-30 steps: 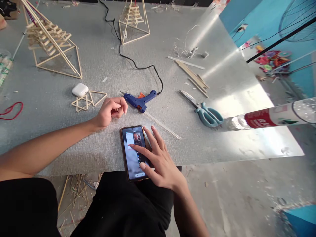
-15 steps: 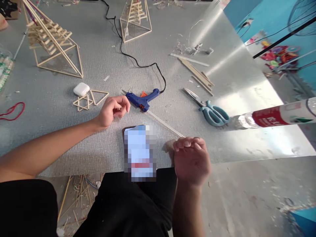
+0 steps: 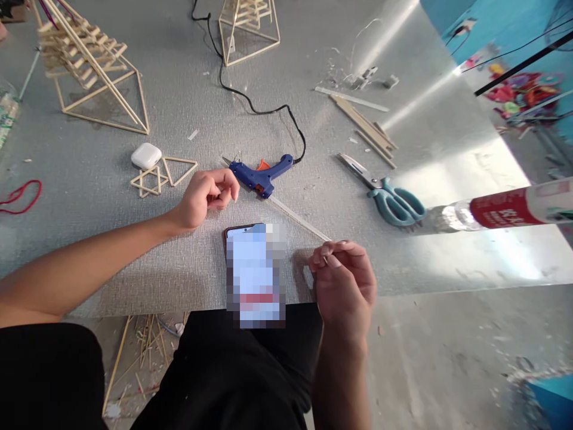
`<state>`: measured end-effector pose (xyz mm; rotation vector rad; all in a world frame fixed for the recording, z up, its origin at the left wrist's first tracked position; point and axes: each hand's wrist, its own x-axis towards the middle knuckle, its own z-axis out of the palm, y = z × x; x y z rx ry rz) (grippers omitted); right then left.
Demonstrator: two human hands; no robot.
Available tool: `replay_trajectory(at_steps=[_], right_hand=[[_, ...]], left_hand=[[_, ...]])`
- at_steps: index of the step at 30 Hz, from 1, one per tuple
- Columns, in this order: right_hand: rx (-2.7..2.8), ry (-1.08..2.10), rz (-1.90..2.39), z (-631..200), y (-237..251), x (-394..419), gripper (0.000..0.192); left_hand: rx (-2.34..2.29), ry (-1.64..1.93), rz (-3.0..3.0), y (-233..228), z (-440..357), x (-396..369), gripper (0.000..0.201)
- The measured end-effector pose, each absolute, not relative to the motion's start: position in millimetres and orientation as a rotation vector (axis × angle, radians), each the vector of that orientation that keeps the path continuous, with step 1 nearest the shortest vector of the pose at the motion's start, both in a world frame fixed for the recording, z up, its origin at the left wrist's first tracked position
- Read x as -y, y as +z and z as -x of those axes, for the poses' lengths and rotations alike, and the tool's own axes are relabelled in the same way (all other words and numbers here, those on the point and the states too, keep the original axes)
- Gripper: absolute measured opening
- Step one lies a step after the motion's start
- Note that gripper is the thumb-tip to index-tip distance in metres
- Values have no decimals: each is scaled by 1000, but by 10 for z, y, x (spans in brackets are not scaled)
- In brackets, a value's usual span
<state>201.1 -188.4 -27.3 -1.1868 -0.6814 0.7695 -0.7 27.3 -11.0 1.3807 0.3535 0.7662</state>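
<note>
Right hand (image 3: 344,286) curled, fingertips pinched together; whether it grips anything, cannot tell. Phone (image 3: 255,275) just left of it, flat at mat edge, screen blurred out. Likely slick, rigid, breakable: take by long edges. Left hand (image 3: 206,194) loosely fisted beyond phone, empty. Glue gun (image 3: 262,176) just right of that fist; cord runs off frame.

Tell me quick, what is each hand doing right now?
Left hand: loosely curled, holding nothing, resting on the table.
Right hand: fingers curled in; cannot tell whether it holds anything.
</note>
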Motion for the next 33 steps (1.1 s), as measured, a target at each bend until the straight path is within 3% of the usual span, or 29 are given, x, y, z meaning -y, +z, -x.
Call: replay_trajectory(at_steps=[33], right_hand=[[879, 776, 1346, -2034, -331, 1978, 7]], left_hand=[[-375, 769, -1357, -80, 3, -282, 14]])
